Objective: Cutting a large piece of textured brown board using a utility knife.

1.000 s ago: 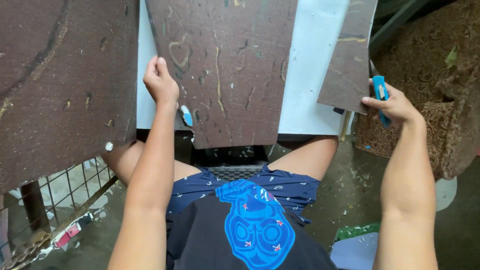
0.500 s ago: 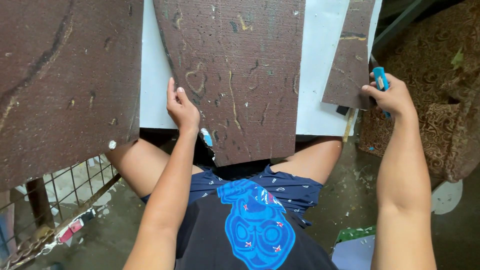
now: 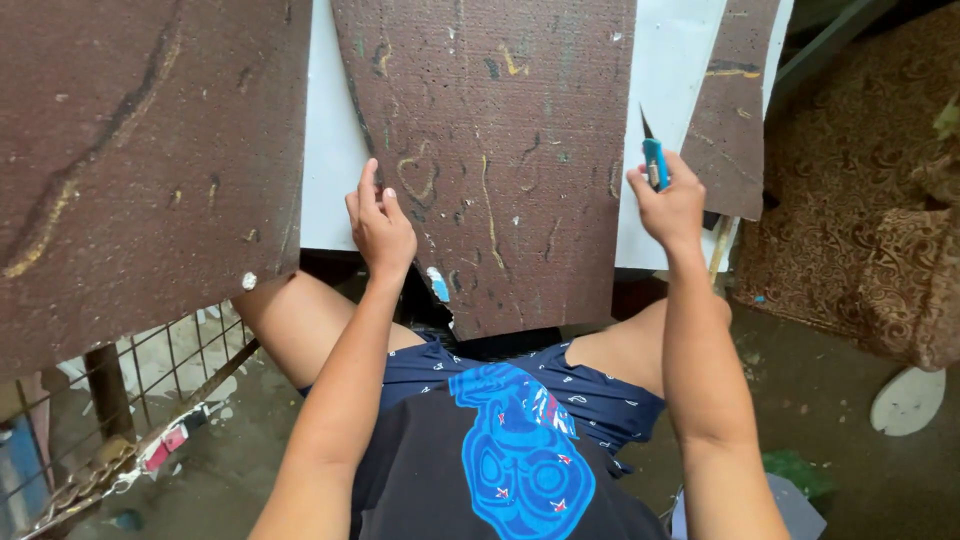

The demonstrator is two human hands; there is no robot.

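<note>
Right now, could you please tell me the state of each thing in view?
Left hand: fingers flat on the middle brown board.
Right hand: closed around the blue utility knife, blade out, pointing up.
White sheet: lying under the boards.
Narrow brown strip: lying right of the knife.

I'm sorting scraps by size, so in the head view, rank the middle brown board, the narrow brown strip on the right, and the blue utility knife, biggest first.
1. Middle brown board, by far the largest, though cut off at the top edge.
2. Narrow brown strip, also cut off at the top.
3. Blue utility knife in the right hand, smallest.
</note>
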